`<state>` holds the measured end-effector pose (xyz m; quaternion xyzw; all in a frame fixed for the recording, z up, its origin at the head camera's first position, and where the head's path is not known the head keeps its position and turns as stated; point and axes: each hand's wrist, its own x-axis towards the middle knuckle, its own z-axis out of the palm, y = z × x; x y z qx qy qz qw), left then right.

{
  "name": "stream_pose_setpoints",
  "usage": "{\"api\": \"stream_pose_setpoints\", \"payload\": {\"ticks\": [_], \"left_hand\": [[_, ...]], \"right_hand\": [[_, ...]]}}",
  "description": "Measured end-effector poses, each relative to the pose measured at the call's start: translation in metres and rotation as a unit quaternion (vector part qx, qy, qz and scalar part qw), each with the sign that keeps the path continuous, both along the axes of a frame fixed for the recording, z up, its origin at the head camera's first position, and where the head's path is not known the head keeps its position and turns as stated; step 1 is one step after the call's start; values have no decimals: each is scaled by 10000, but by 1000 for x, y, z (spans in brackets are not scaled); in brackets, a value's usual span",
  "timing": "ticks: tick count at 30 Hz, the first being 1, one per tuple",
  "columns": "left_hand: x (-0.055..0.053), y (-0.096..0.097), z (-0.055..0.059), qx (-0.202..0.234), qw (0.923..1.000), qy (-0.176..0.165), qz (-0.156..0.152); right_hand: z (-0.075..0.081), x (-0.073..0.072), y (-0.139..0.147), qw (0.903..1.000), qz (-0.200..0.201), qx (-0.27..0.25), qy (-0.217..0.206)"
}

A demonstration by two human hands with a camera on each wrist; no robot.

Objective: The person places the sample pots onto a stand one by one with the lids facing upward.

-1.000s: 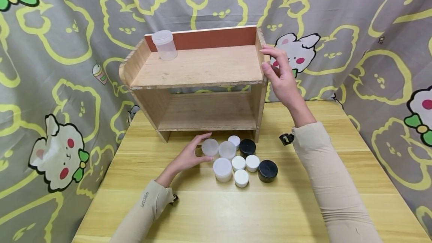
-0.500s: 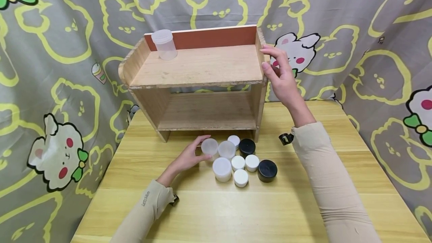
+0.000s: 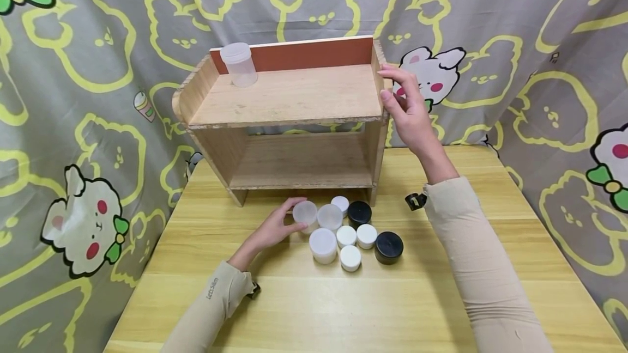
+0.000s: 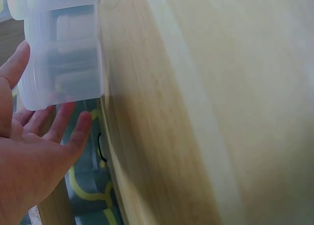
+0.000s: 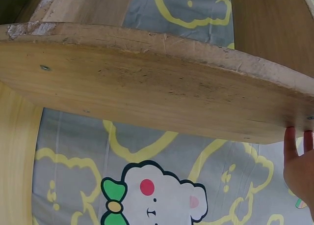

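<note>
My left hand (image 3: 275, 227) grips a translucent lidded jar (image 3: 305, 217), the leftmost of a cluster on the table, thumb at its front and fingers behind. In the left wrist view that jar (image 4: 64, 77) has its side between my thumb and fingers, with another jar right beyond it. Far higher, my right hand (image 3: 409, 110) holds the right side panel of a two-tier wooden shelf (image 3: 294, 97) by its upper part, fingers bent. Seen from the right wrist, fingertips (image 5: 290, 134) touch the panel's outer face (image 5: 162, 87). Most of that hand falls outside this view.
Close around the left hand's jar stand two more translucent jars, several small white-lidded jars (image 3: 350, 258) and two black jars (image 3: 389, 248). One frosted jar (image 3: 239, 65) stands at the shelf's upper left. A patterned curtain (image 3: 122, 151) surrounds the wooden table (image 3: 314, 315).
My left thumb and fingers have closed in on the leftmost translucent jar. The right hand, the shelf and the other jars keep their places.
</note>
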<state>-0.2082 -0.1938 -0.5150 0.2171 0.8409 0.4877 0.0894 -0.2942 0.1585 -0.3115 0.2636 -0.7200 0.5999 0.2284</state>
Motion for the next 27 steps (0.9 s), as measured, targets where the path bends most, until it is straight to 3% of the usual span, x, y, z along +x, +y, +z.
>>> {"api": "stream_pose_setpoints", "payload": {"ticks": [15, 27], "left_hand": [[2, -2, 7, -26, 9999, 153, 6], [2, -5, 31, -369, 9984, 431, -76]], "right_hand": [[0, 0, 0, 10000, 24, -27, 72], [0, -1, 0, 10000, 39, -20, 42]]}}
